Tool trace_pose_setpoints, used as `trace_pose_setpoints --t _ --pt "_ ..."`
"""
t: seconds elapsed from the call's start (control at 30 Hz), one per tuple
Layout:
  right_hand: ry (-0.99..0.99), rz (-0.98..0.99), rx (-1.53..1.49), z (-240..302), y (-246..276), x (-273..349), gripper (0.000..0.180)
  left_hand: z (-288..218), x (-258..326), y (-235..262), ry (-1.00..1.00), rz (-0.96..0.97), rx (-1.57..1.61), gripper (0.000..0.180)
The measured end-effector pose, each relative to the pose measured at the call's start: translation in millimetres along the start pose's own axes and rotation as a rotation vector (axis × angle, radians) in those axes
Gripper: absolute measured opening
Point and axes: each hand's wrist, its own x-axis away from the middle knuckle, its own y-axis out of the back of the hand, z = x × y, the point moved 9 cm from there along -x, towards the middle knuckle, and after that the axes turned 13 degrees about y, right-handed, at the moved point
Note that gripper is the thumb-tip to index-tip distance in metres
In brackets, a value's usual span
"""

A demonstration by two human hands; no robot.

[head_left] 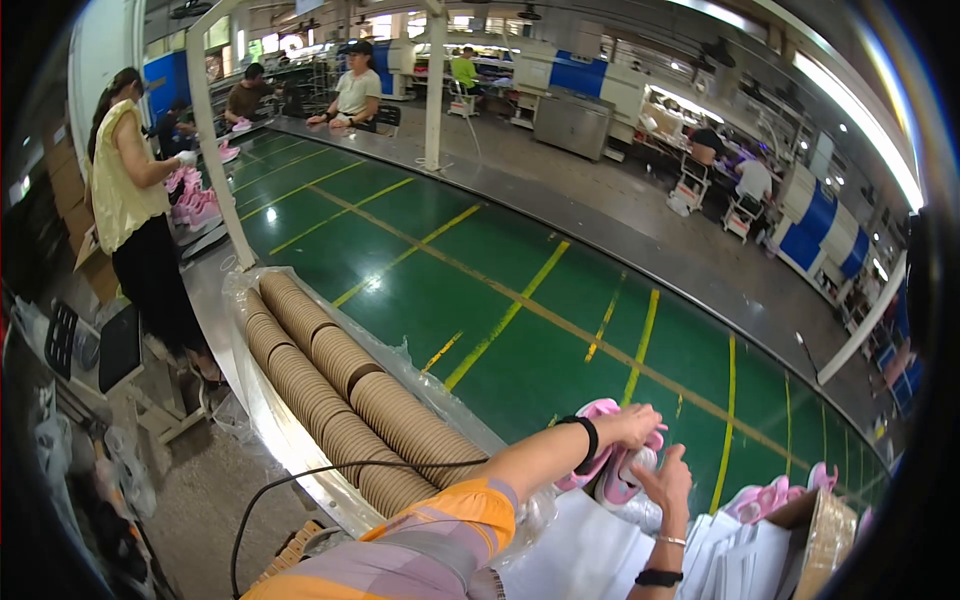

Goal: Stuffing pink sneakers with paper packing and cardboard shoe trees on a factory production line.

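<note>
Pink shoes [614,487] partly hidden by the hands [633,426], finger contact unclear

In front of me, shoes [617,484] sit between stacks [410,410] on my left and a box [828,535] on my right.

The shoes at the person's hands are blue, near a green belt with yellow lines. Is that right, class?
Not quite: the head view shows that the shoes at the left hand and right hand are mainly pink, not blue. The green belt and its yellow lines are as stated.
</note>
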Motion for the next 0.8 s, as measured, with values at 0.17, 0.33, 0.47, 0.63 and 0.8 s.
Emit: trace_pose_setpoints --t 0.17,0.33,0.47,0.63,0.8 --pt "0.019 0.008 0.039 -24.3 -47.6 -16.4 0.076 -13.1 9.4 -14.3 -0.092 -0.129 -0.067 0.029" --pt "0.206 0.064 -0.251 -22.4 -45.0 -30.0 0.062 -7.9 14.3 -5.6 0.103 0.047 0.006 0.088" --pt "0.206 0.208 -0.342 -36.5 -67.7 -35.2 0.062 -48.1 32.1 35.5 -0.026 0.039 0.2 0.08" --pt "0.761 -0.247 -0.078 70.6 -49.8 -35.0 0.059 -102.9 115.4 129.8 -0.293 0.081 0.301 0.071" --pt "0.335 -0.081 -0.133 85.8 -88.7 -85.4 0.056 -80.9 207.2 169.1 -0.271 0.077 0.161 0.056"
